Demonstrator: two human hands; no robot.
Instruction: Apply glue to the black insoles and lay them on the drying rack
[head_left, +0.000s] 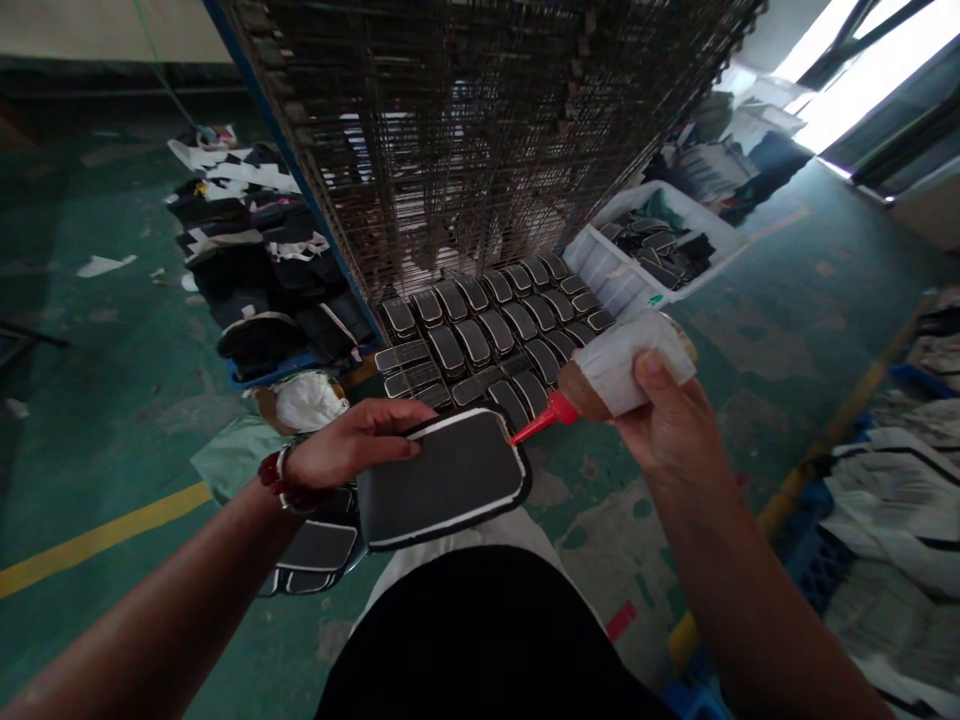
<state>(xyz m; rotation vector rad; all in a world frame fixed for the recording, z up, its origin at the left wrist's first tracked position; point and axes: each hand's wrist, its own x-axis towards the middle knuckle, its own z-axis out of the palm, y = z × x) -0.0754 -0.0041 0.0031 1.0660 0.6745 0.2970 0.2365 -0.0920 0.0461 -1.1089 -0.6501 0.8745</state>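
My left hand (367, 440) grips a dark rounded-rectangle panel (442, 480) by its far left edge, thumb on top and fingers underneath. A pale strip runs along the panel's border, inside a black rim. In my right hand (667, 410) is a glue bottle (619, 365), wrapped in white, tilted down to the left. Its red nozzle (546, 415) meets the panel's border at the far right corner, where a yellowish line shows. Below my left wrist, similar panels (319, 547) lie in a pile, partly hidden by the arm and the held panel.
Many dark panels with light edges (495, 330) lie in stacked rows before a tall wire rack (465, 130). A white bin (615, 270) of dark pieces stands to the right. Black bundles (240, 270) fill the left; blue crates (821, 560) with pale pieces line the right.
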